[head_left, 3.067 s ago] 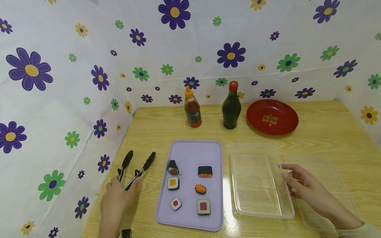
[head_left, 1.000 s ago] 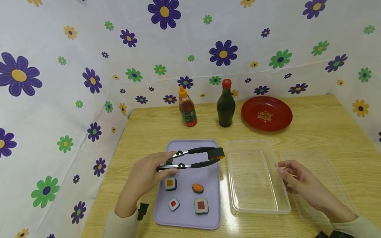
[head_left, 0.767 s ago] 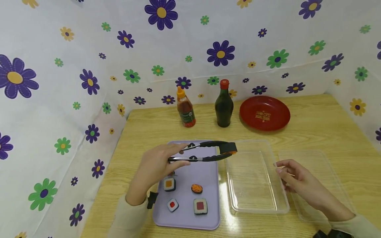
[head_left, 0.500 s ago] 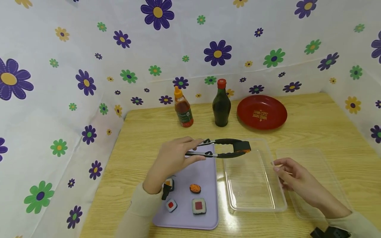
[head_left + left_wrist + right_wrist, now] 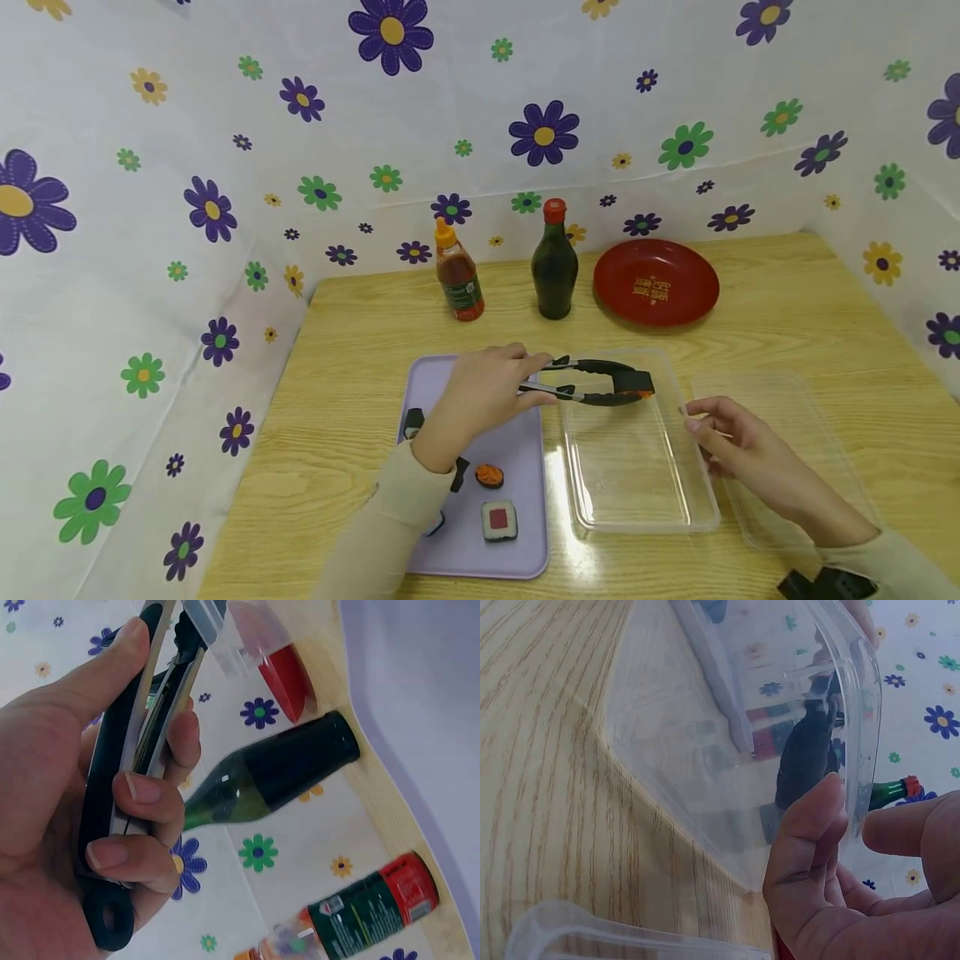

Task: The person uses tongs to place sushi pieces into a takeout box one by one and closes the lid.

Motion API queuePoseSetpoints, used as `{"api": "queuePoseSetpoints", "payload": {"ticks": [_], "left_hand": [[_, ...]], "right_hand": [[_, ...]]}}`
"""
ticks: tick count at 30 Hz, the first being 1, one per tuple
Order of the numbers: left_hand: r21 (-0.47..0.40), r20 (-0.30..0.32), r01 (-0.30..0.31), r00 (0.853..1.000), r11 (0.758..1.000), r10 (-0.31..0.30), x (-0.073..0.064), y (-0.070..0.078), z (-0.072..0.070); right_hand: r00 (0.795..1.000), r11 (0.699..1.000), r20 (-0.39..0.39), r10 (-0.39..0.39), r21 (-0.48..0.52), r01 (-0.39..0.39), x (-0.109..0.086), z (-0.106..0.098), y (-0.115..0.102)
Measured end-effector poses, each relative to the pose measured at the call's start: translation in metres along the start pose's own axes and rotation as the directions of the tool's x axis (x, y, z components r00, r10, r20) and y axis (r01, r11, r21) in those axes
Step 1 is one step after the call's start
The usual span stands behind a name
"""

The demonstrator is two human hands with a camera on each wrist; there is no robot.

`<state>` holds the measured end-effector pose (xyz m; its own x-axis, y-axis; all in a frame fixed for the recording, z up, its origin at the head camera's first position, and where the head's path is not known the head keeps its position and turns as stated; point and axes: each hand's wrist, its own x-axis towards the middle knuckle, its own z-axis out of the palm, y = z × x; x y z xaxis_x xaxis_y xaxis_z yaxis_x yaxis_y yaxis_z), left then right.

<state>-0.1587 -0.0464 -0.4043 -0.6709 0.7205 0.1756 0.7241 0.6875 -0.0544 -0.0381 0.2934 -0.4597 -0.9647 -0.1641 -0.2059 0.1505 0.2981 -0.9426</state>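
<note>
My left hand [image 5: 483, 392] grips black-and-silver tongs [image 5: 600, 399], fingers curled round the handles in the left wrist view. The tongs' tips pinch a seaweed-wrapped sushi piece [image 5: 632, 382] with orange filling, held above the far part of a clear plastic container [image 5: 637, 475]. My right hand [image 5: 750, 454] pinches that container's right rim between thumb and fingers, as the right wrist view shows. On the lilac tray [image 5: 517, 425] lie an orange-topped sushi [image 5: 490, 476], a square roll [image 5: 499, 520] and a dark-wrapped piece [image 5: 414, 422]. My left arm partly covers the tray's other pieces.
A clear lid [image 5: 795, 450] lies right of the container, under my right forearm. Behind stand a sauce bottle [image 5: 460, 279] with a yellow cap, a dark green bottle [image 5: 555, 271] and a red plate [image 5: 660, 283]. Flowered cloth [image 5: 420, 125] walls off the table's back and sides.
The tongs were spread over the table at the left; then they took the seaweed-wrapped sushi from the tray. My left hand has carried it right, over the container. The right hand keeps its hold.
</note>
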Motion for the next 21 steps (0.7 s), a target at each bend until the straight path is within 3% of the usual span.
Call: {"api": "queuePoseSetpoints", "payload": {"ticks": [4,12,21], "left_hand": [[0.034,0.000,-0.007,1.000,0.999,0.007,0.008,0.009,0.002],[0.096,0.079,0.018,0.997,0.995,-0.025,0.016,0.020,0.006],[0.144,0.088,0.039,0.995,0.989,-0.052,0.023,0.028,0.006]], "right_hand": [[1.000,1.000,-0.003,-0.006,-0.015,0.005,0.000,0.000,0.000],[1.000,1.000,-0.007,-0.015,-0.004,0.015,-0.001,0.002,0.000],[1.000,1.000,0.001,-0.023,-0.008,0.023,0.000,0.001,-0.001]]}}
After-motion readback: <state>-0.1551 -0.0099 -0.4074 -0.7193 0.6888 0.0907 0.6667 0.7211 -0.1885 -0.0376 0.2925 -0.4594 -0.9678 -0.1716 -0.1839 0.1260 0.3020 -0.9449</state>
